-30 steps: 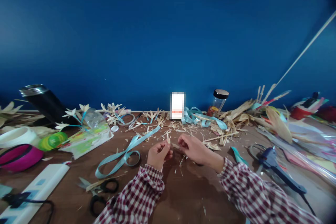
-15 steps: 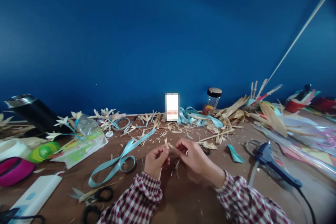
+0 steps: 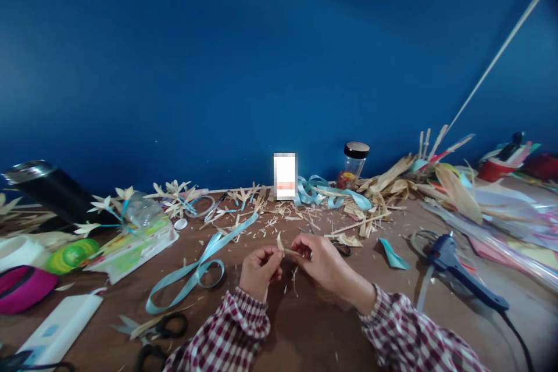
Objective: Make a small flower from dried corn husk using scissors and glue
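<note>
My left hand (image 3: 259, 268) and my right hand (image 3: 325, 261) meet over the brown table (image 3: 305, 325), both in checked red-and-white sleeves. Between their pinched fingertips they hold a small pale strip of dried husk (image 3: 282, 246), its tip pointing up. Thin husk fibres hang below the fingers. Husk scraps (image 3: 279, 215) litter the table just beyond the hands.
A light blue ribbon (image 3: 198, 267) curls to the left, black scissors (image 3: 159, 331) lie near the front left. A blue glue gun (image 3: 457, 267) with cable lies right. A jar (image 3: 354, 164), dried husks (image 3: 401, 183), husk flowers (image 3: 174, 197), a black flask (image 3: 47, 192) and a white power strip (image 3: 61, 325) surround them.
The view shifted slightly; both hands stayed together at the table's middle, working the husk strip between the fingertips with small finger movements.
</note>
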Demonstrator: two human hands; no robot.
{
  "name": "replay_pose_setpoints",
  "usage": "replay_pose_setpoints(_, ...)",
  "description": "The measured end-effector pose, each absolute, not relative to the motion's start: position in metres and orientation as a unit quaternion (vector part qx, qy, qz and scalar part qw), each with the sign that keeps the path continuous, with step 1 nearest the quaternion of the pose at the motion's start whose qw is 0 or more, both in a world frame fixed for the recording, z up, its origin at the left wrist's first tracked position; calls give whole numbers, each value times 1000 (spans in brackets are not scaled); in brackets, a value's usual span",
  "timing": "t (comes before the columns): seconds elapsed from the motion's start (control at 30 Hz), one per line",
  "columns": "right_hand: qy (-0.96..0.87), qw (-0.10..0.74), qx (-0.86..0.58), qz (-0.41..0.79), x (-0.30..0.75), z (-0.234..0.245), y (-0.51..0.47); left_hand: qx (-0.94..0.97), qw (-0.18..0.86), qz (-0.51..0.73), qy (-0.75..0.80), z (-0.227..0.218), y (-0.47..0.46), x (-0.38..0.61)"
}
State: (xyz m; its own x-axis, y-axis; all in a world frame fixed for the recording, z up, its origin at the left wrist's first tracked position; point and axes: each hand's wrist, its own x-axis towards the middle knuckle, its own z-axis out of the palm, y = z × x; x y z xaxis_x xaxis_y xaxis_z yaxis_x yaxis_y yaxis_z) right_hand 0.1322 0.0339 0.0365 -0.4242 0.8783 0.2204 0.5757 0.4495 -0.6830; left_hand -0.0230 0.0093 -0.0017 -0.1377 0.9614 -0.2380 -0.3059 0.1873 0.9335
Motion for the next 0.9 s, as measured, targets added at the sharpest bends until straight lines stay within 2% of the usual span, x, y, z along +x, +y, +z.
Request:
replay_pose_setpoints(0.17, -819, 273, -456, 216, 133, 38, 32, 310, 574, 560, 511, -3, 9, -23)
replay_pose_setpoints(0.27, -814, 277, -455, 230, 133, 37, 31, 305, 580, 553, 514, -3, 9, -23)
replay_pose_setpoints(0.5, -718, 362, -430, 410, 126, 30, 32, 192, 635, 594, 456, 5, 12, -24)
replay_pose_setpoints(0.7, -615, 414, -406, 534, 120, 33, 30, 101, 700, 573, 414, 14, 4, -17)
replay_pose_setpoints(0.9, -584, 415, -395, 575, 118, 29, 29, 69, 701, 576, 415, 14, 4, -14)
